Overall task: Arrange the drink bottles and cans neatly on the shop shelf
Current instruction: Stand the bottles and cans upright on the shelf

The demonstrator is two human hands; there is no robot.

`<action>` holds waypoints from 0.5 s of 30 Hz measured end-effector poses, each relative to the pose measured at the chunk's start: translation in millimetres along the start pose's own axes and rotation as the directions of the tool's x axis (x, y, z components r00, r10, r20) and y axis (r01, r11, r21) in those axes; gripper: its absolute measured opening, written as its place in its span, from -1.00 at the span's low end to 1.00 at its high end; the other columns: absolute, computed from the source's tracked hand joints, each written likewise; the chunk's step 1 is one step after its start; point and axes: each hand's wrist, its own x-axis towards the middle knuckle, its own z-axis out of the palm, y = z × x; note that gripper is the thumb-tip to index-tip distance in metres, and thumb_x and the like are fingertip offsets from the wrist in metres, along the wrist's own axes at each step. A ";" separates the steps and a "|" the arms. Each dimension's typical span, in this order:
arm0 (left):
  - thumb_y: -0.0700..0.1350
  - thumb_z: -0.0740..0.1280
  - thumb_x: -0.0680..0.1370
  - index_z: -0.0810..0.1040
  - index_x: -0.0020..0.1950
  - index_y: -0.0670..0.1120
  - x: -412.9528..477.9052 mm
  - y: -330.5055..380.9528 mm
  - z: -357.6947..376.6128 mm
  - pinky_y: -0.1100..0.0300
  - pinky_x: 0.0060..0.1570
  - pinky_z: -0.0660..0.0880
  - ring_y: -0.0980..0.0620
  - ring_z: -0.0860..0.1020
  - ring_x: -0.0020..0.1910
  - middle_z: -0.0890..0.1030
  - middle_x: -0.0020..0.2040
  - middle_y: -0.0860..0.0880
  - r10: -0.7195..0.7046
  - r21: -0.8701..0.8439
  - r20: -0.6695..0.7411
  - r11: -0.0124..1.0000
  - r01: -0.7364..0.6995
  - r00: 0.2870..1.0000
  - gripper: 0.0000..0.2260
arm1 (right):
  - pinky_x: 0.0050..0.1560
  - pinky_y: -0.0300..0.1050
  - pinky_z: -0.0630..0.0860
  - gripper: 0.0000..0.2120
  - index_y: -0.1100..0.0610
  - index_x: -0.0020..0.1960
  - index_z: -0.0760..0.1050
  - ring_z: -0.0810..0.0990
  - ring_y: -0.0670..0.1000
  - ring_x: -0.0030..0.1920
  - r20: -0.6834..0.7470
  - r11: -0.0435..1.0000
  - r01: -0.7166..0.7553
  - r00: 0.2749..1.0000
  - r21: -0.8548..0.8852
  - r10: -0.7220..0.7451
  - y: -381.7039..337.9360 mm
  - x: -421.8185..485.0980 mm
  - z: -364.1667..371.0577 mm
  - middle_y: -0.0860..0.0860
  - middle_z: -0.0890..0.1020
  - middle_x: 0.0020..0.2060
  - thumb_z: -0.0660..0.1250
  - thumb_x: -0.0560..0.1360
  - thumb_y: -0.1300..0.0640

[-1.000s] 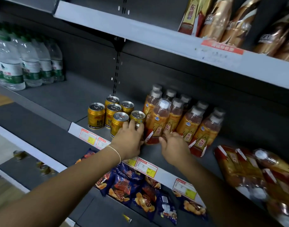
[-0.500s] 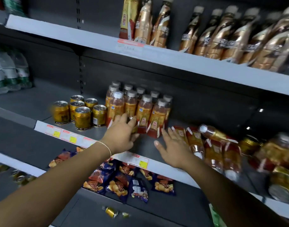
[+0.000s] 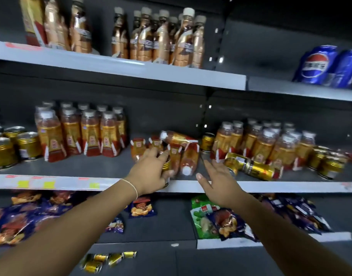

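Observation:
On the middle shelf a neat block of orange drink bottles stands upright at the left. Several of the same bottles lie toppled in a heap at the centre. My left hand is at the heap's front, curled around a gold can. My right hand hovers with fingers spread, holding nothing, just left of two gold cans lying on their sides. Behind them stands another group of orange bottles.
Upright gold cans stand at the far left, far right and singly behind the heap. Copper-brown bottles and blue Pepsi cans fill the top shelf. Snack bags lie on the shelf below.
The view and both hands have shifted right along the shelf, from the upright cans and bottles to the toppled heap. The right hand has opened wide near the fallen cans.

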 end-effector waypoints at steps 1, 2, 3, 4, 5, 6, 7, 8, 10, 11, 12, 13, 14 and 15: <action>0.16 0.22 0.59 0.16 0.57 -0.08 4.3 15.6 3.5 0.02 0.34 0.33 -0.16 0.29 0.35 0.33 0.35 -0.15 0.030 -0.005 0.003 1.000 -0.030 1.000 -0.38 | 0.57 0.04 -0.05 -0.34 0.05 0.64 -0.04 -0.07 0.11 0.61 -0.010 1.000 -0.025 1.000 0.003 0.025 12.9 -10.3 -5.7 0.10 0.03 0.62 -0.03 0.65 -0.26; 0.15 0.22 0.59 0.16 0.57 -0.08 8.6 31.0 6.8 0.03 0.35 0.32 -0.16 0.28 0.36 0.32 0.37 -0.16 0.061 -0.011 0.004 0.998 -0.060 0.998 -0.38 | 0.57 0.03 -0.05 -0.34 0.06 0.64 -0.03 -0.07 0.11 0.61 -0.022 0.999 -0.051 0.998 0.000 0.051 25.2 -20.3 -11.5 0.10 0.04 0.61 -0.03 0.65 -0.24; 0.15 0.23 0.59 0.17 0.57 -0.09 12.5 46.0 9.8 0.02 0.36 0.31 -0.16 0.27 0.37 0.31 0.39 -0.17 0.087 -0.020 0.009 0.996 -0.087 0.996 -0.38 | 0.57 0.02 -0.05 -0.35 0.07 0.63 -0.02 -0.06 0.12 0.61 -0.034 0.997 -0.075 0.997 -0.004 0.074 37.3 -30.0 -17.0 0.11 0.04 0.61 -0.02 0.66 -0.23; 0.15 0.23 0.59 0.19 0.56 -0.09 16.1 60.7 12.7 0.00 0.38 0.30 -0.17 0.26 0.39 0.30 0.40 -0.17 0.110 -0.027 0.017 0.994 -0.109 0.994 -0.39 | 0.56 0.02 -0.05 -0.36 0.08 0.63 -0.01 -0.05 0.13 0.60 -0.045 0.995 -0.098 0.994 -0.006 0.097 48.7 -39.4 -22.3 0.11 0.05 0.61 -0.02 0.66 -0.21; 0.15 0.23 0.59 0.20 0.55 -0.09 19.4 74.8 15.5 -0.02 0.38 0.30 -0.18 0.25 0.40 0.29 0.40 -0.17 0.130 -0.031 0.028 0.991 -0.129 0.991 -0.40 | 0.56 0.03 -0.04 -0.37 0.09 0.63 -0.01 -0.04 0.13 0.60 -0.055 0.993 -0.119 0.991 -0.007 0.118 60.0 -48.1 -27.1 0.12 0.06 0.61 -0.01 0.67 -0.20; 0.16 0.23 0.59 0.20 0.55 -0.08 22.4 88.2 18.4 -0.03 0.38 0.30 -0.18 0.24 0.40 0.29 0.40 -0.17 0.152 -0.034 0.037 0.988 -0.150 0.988 -0.40 | 0.56 0.03 -0.03 -0.37 0.09 0.63 0.00 -0.03 0.14 0.60 -0.064 0.990 -0.140 0.988 -0.011 0.139 70.8 -56.7 -31.2 0.13 0.07 0.61 -0.01 0.67 -0.19; 0.16 0.23 0.59 0.19 0.55 -0.07 25.1 100.9 21.2 -0.03 0.37 0.31 -0.17 0.24 0.40 0.29 0.39 -0.16 0.175 -0.040 0.043 0.984 -0.174 0.984 -0.40 | 0.56 0.03 -0.03 -0.37 0.10 0.63 0.00 -0.02 0.14 0.60 -0.070 0.987 -0.162 0.985 -0.018 0.161 80.9 -64.8 -34.6 0.14 0.07 0.60 -0.01 0.68 -0.18; 0.15 0.23 0.59 0.18 0.56 -0.07 27.5 112.8 24.2 -0.02 0.37 0.32 -0.17 0.25 0.40 0.29 0.39 -0.16 0.200 -0.049 0.048 0.979 -0.197 0.979 -0.39 | 0.56 0.04 -0.03 -0.37 0.11 0.63 0.00 -0.02 0.14 0.60 -0.072 0.982 -0.187 0.980 -0.025 0.184 90.2 -72.5 -37.1 0.15 0.08 0.60 -0.01 0.68 -0.18; 0.14 0.23 0.59 0.15 0.57 -0.07 31.7 134.6 30.2 0.00 0.37 0.31 -0.16 0.25 0.40 0.29 0.40 -0.16 0.246 -0.071 0.056 0.968 -0.242 0.968 -0.38 | 0.58 0.07 -0.01 -0.37 0.10 0.63 0.00 -0.03 0.14 0.60 -0.082 0.973 -0.232 0.970 -0.016 0.230 106.9 -85.9 -40.6 0.14 0.08 0.60 -0.01 0.67 -0.18; 0.13 0.23 0.59 0.15 0.57 -0.07 33.7 144.5 33.2 0.00 0.37 0.30 -0.16 0.25 0.40 0.30 0.41 -0.17 0.267 -0.079 0.060 0.962 -0.262 0.962 -0.38 | 0.58 0.08 -0.01 -0.37 0.10 0.63 -0.01 -0.04 0.14 0.60 -0.088 0.967 -0.255 0.963 -0.006 0.254 114.3 -92.1 -41.7 0.14 0.08 0.60 -0.01 0.67 -0.18; 0.14 0.22 0.59 0.15 0.57 -0.08 35.6 154.0 36.2 -0.01 0.37 0.30 -0.16 0.25 0.40 0.30 0.40 -0.17 0.286 -0.083 0.064 0.956 -0.280 0.956 -0.38 | 0.58 0.09 -0.02 -0.38 0.09 0.63 -0.01 -0.04 0.15 0.60 -0.087 0.961 -0.278 0.957 -0.001 0.277 121.9 -97.6 -42.4 0.15 0.07 0.60 -0.01 0.67 -0.18; 0.14 0.22 0.59 0.16 0.57 -0.08 37.3 162.8 39.1 -0.02 0.37 0.31 -0.16 0.26 0.39 0.31 0.39 -0.16 0.305 -0.086 0.067 0.950 -0.299 0.950 -0.39 | 0.58 0.09 -0.04 -0.38 0.08 0.63 -0.01 -0.06 0.15 0.60 -0.075 0.955 -0.297 0.953 -0.018 0.295 129.0 -103.1 -43.3 0.15 0.06 0.60 -0.01 0.67 -0.17; 0.14 0.21 0.59 0.17 0.56 -0.08 39.0 171.0 42.1 -0.02 0.36 0.31 -0.16 0.26 0.38 0.31 0.38 -0.16 0.326 -0.092 0.068 0.943 -0.319 0.943 -0.39 | 0.58 0.09 -0.05 -0.39 0.09 0.63 0.00 -0.07 0.15 0.60 -0.059 0.949 -0.312 0.949 -0.049 0.309 135.9 -108.0 -44.2 0.15 0.05 0.61 0.00 0.67 -0.16; 0.15 0.21 0.59 0.17 0.55 -0.08 40.6 178.5 45.2 -0.02 0.36 0.31 -0.16 0.26 0.38 0.32 0.37 -0.16 0.346 -0.101 0.070 0.936 -0.339 0.936 -0.40 | 0.58 0.09 -0.06 -0.39 0.09 0.63 0.02 -0.08 0.15 0.60 -0.044 0.945 -0.317 0.948 -0.085 0.315 142.6 -112.0 -45.0 0.15 0.03 0.61 0.00 0.68 -0.16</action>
